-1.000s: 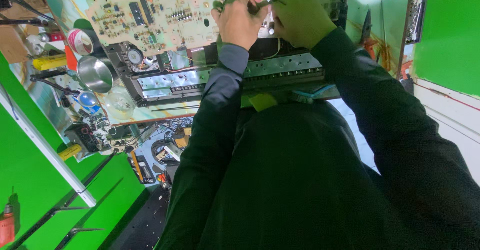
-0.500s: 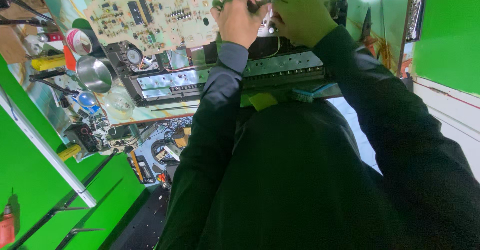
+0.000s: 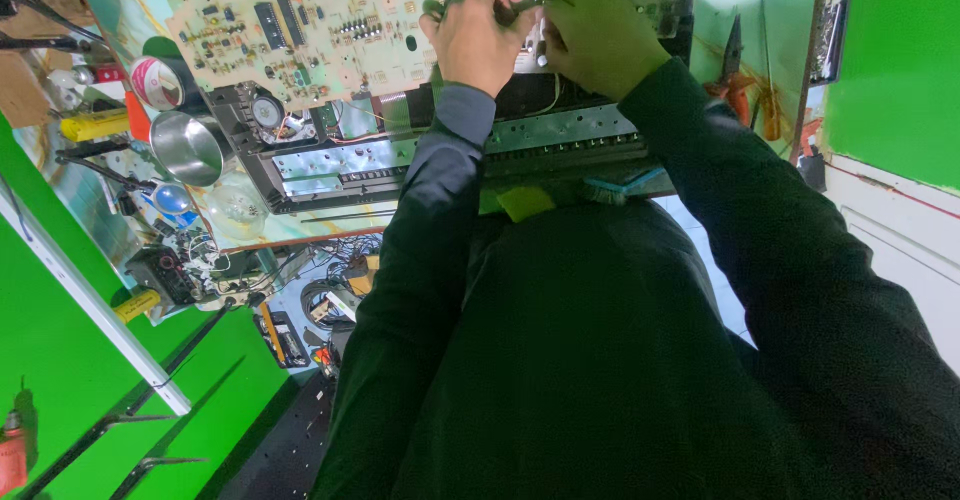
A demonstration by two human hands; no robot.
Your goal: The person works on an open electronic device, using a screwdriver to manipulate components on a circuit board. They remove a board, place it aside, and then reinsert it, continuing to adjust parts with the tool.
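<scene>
I see the table (image 3: 300,222) carrying a large circuit board (image 3: 330,20). Both arms reach forward (sleeves dark). My left hand (image 3: 478,38) and right hand (image 3: 598,38) are curled together, pinching a small dark tool (image 3: 520,5) at the board's upper edge.

Green walls (image 3: 890,60), cluttered workbench (image 3: 330,225)

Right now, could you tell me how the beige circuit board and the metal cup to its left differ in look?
The beige circuit board is flat, matte and studded with small components; the metal cup is round, hollow and shiny. The circuit board spreads wide under the left hand and right hand; the metal cup is far smaller and untouched. Both sit on the cluttered bench.
</scene>
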